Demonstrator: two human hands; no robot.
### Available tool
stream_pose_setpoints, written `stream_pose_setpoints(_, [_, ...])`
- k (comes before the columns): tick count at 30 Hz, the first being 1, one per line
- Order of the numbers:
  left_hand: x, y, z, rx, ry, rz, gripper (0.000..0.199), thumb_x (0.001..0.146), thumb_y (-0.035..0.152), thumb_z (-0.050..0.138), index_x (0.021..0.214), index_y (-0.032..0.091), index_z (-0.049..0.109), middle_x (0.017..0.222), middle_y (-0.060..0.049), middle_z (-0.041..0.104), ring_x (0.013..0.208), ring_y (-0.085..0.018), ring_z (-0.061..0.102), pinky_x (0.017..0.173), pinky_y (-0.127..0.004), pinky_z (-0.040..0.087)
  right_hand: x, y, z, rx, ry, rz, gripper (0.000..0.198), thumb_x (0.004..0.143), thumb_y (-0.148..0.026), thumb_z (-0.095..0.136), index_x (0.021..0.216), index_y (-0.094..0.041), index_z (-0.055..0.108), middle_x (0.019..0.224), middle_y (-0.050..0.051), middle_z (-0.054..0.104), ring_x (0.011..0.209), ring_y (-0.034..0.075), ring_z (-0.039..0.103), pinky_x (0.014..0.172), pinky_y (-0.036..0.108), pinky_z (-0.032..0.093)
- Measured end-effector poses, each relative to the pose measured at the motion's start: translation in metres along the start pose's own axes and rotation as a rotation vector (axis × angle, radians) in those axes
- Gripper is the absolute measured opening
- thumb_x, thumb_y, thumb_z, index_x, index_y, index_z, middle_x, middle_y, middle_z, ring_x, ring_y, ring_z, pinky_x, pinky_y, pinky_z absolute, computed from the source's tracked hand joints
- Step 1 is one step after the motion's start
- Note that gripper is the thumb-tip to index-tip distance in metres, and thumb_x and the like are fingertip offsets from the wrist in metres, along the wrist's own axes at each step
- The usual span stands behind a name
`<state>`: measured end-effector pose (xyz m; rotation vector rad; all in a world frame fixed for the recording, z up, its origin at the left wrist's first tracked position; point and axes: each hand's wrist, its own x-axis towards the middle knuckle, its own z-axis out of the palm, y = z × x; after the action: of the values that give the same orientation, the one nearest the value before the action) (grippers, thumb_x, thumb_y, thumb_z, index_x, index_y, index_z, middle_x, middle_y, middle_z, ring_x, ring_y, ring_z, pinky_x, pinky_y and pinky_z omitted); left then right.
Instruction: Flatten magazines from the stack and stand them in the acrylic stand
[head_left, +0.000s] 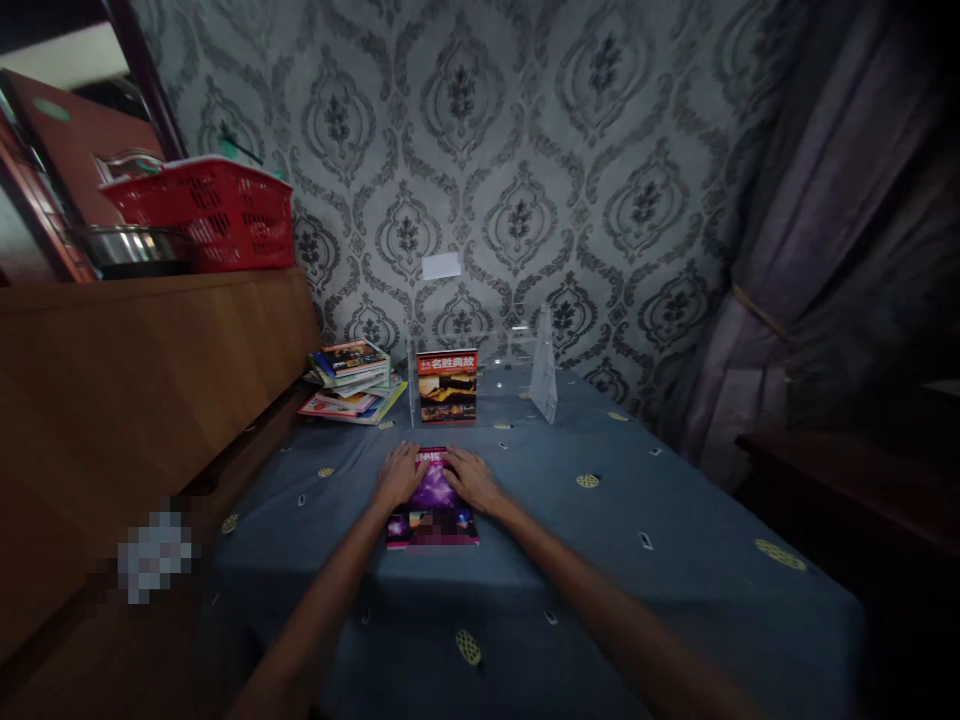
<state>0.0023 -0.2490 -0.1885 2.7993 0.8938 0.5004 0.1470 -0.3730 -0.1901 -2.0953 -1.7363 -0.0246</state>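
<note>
Left hand (399, 474) and right hand (474, 480) rest flattened, apart, on a purple paperback book (435, 489), near centre on the blue-clothed bench (577, 545); a clear plastic rack (545, 375) stands far behind

The book (436, 488) is mostly purple, the tablecloth (690, 510) blue (with yellow ovals (588, 481))

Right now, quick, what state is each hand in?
Left hand: open, palm down on the purple book's left side.
Right hand: open, palm down on its right side.
</note>
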Motion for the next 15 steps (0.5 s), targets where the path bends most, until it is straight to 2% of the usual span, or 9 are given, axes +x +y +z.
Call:
stream_pose_setpoints(5, [-0.0006,-0.002,-0.001,-0.03,0.037,0.002,0.045,0.1,0.031,0.041,0.136,0.011,0.058,0.144,-0.014,0.06,0.14,-0.026,0.049,0.119,-0.041,0.035,-0.0005,-0.0006,-0.0013,0.004,-0.008,0.002,0.045,0.101,-0.031,0.045,0.141,-0.016,0.057,0.151,0.016,0.053,0.143,0.025,0.046,0.116,0.046,0.036])
stream_pose_setpoints(15, [0.0009,-0.0032,0.0026,-0.067,0.059,0.004,0.043,0.099,0.029,0.043,0.134,0.012,0.06,0.142,-0.015,0.062,0.138,-0.027,0.051,0.118,-0.041,0.037,-0.0027,0.0006,-0.0005,-0.002,-0.024,0.018,0.045,0.101,-0.03,0.044,0.143,-0.019,0.056,0.152,0.013,0.052,0.144,0.024,0.043,0.117,0.044,0.034])
